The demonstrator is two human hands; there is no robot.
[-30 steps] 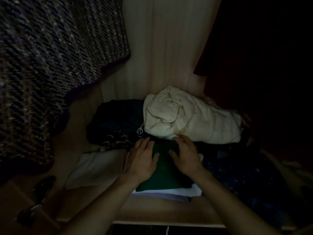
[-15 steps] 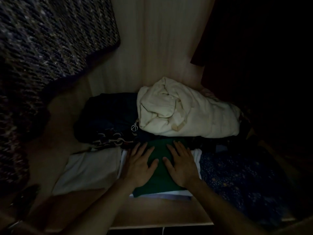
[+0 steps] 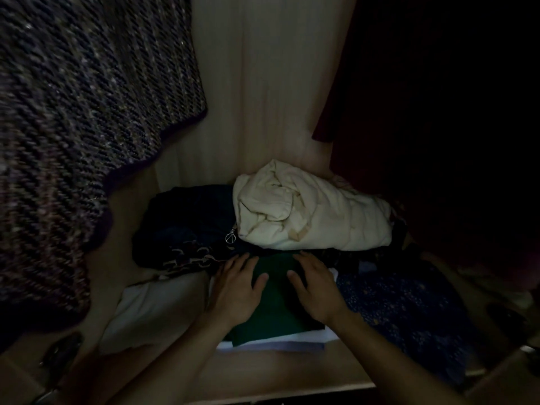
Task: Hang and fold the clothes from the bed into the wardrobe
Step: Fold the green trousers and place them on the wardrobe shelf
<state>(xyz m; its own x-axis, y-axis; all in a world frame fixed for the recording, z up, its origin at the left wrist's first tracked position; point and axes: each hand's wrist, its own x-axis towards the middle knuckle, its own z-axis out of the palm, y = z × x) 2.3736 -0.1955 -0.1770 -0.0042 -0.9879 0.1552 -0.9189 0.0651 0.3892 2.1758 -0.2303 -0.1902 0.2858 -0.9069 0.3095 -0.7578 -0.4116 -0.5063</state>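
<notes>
A folded dark green garment (image 3: 276, 305) lies on a small stack of white and pale folded clothes (image 3: 271, 343) on the wardrobe's wooden floor (image 3: 263, 372). My left hand (image 3: 236, 287) rests flat on the green garment's left side, fingers straight and spread. On its right side my right hand (image 3: 317, 290) presses down flat in the same way. Neither hand grips anything.
Behind the stack sits a bundled cream cloth (image 3: 309, 211) next to a dark garment with a round metal pendant (image 3: 230, 238). A white folded piece (image 3: 157, 305) lies left, a navy dotted fabric (image 3: 403, 311) right. A knitted tweed garment (image 3: 76, 118) hangs at left, a dark one (image 3: 409, 97) at right.
Both hands stay flat on the green garment and have slid slightly toward me along it. The view has shifted a little.
</notes>
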